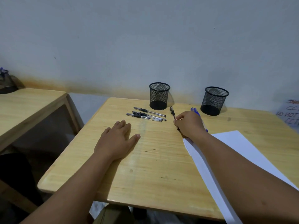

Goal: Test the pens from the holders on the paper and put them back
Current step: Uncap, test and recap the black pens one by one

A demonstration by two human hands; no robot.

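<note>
Lowest in the frame, two bare forearms reach up over a pale wooden tabletop (153, 167). At lower right a white sheet of paper (239, 151) lies at a slant under the right forearm; the part that shows carries no pen marks.

At mid-left the left hand (119, 139) rests flat, palm down, fingers (123, 125) spread and holding nothing. Just right of centre the right hand (190, 125) is curled around a black pen (173, 114), whose capped end sticks out up and left of the knuckles. Blue pens (195, 111) show past the far side of that hand; whether the hand grips them too or they lie on the tabletop behind it cannot be told.

Just beyond the left hand, three black-capped pens with clear barrels (146, 114) lie side by side. Farther back, near the wall, stand two black mesh holders: the left holder (159, 96) and the right holder (214, 101), both looking empty.

My judgement: the task is at an early stage, with pens out of the holders, no test strokes visible, and every pen yet to be returned.

At the right edge a white note (290, 113) bears handwritten capitals, partly cut off; "DO NOT" is legible, the rest is not. No brand can be read on the pens.
</note>
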